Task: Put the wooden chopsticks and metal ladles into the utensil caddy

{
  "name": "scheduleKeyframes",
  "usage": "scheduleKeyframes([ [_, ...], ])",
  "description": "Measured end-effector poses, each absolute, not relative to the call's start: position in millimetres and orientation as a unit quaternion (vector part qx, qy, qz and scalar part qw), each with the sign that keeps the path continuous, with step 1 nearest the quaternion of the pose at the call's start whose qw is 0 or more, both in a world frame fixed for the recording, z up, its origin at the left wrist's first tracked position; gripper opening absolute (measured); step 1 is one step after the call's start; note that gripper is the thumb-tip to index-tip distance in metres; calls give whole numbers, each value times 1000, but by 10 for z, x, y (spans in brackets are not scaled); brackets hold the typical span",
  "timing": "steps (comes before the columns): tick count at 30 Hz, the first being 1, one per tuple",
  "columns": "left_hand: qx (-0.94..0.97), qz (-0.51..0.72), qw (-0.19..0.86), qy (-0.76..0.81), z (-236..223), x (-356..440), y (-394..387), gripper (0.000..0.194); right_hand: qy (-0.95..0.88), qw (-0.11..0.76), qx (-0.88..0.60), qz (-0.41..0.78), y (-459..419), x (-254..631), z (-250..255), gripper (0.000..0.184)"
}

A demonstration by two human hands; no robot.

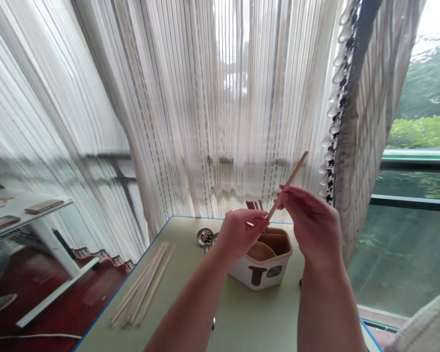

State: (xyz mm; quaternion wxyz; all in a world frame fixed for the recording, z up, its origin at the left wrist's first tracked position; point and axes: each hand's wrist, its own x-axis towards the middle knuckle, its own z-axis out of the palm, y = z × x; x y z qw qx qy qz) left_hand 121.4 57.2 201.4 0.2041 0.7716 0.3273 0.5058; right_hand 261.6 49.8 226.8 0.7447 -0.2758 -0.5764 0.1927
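A light wooden chopstick (296, 171) slants up to the right above a utensil holder (260, 277); whether it is one or a pair pressed together I cannot tell. My right hand (315, 220) pinches its middle, and the fingertips of my left hand (242, 232) close on its lower end. The holder is white outside, brown inside, with dark shapes on its front. Inside it are a round wooden piece (263, 251) and several dark brown chopsticks (254, 204) at the back. My left hand and forearm hide part of the holder.
Several light chopsticks (143, 288) lie in a loose bundle on the pale green table (183, 313) at left. A metal slotted ladle (205, 237) lies behind my left arm. Striped curtains (205, 122) hang behind. Another white table (29, 215) stands at far left.
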Motion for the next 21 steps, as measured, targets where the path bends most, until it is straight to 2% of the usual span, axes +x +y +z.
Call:
scheduleKeyframes([
  [8,843,345,192,367,2049,1170,706,22,-493,791,-282,228,735,2860,2183,19],
  [11,857,308,147,385,2111,982,689,23,-459,806,-302,220,786,2954,2169,35],
  [13,853,304,97,412,2153,864,668,24,-440,821,-331,151,761,3017,2181,49],
  [15,845,305,48,437,2181,769,641,24,-438,817,-374,28,675,3072,2212,45],
  [18,842,311,12,440,2193,676,600,21,-524,725,-437,-97,490,3111,2269,17],
  [21,847,336,10,412,2195,626,561,19,-661,597,-444,-96,371,3042,2283,12],
])
